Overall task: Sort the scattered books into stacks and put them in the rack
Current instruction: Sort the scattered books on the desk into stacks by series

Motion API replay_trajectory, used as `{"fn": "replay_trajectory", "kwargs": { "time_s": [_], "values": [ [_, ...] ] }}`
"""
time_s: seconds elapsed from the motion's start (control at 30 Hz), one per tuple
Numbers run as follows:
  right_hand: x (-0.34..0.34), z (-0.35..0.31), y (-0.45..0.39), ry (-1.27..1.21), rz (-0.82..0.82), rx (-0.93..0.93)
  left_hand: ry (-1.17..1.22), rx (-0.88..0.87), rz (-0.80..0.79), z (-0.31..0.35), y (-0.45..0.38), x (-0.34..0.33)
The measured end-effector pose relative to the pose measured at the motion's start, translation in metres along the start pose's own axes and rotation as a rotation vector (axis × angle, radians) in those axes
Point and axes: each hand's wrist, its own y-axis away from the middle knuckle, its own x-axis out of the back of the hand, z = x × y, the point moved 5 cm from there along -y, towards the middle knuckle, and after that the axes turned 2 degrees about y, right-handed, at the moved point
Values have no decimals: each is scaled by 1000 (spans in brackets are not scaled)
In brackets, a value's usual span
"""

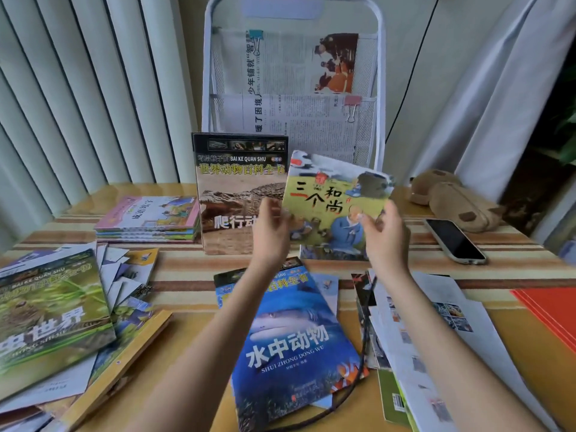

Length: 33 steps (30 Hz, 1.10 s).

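Observation:
Both hands hold up a small square picture book (335,194) with a yellow cover and a monk drawing, tilted above the table. My left hand (270,227) grips its lower left edge, and my right hand (385,230) grips its lower right edge. Behind it a brown reptile encyclopedia (237,194) stands upright against the white wire rack (381,88), which holds clipped newspapers (299,73). A blue shark book (293,344) lies flat under my forearms. A green insect book (50,310) tops a messy pile at the left. A neat stack of thin pink books (149,218) sits at the back left.
Loose papers and magazines (414,332) spread at the right, with a red folder (551,310) at the edge. A phone (455,240) and a brown plush toy (452,198) lie at the back right. A black cable (363,353) crosses the shark book. Curtains hang behind.

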Motion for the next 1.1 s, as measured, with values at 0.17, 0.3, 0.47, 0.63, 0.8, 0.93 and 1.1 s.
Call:
{"fn": "replay_trajectory", "kwargs": {
  "time_s": [0.17, 0.3, 0.47, 0.63, 0.8, 0.93, 1.1],
  "values": [
    [-18, 45, -23, 195, -34, 11, -449, -47, -101, -45, 8, -44],
    [-13, 80, -15, 355, -54, -29, -486, -101, -108, -61, 10, -52],
    [-1, 104, -5, 689, -416, 32, -409, -127, -54, -58, 11, -52],
    [15, 92, 0, 714, -411, 112, -613, -200, -36, -51, 16, -53],
    [36, 68, -3, 634, -172, 186, -492, -305, -169, -13, 50, -65],
    [30, 64, -1, 126, -282, -52, -226, 137, -731, -7, 98, -111],
    [47, 76, 10, 20, -398, -146, -174, 137, -505, -20, 89, -92]
  ]
}}
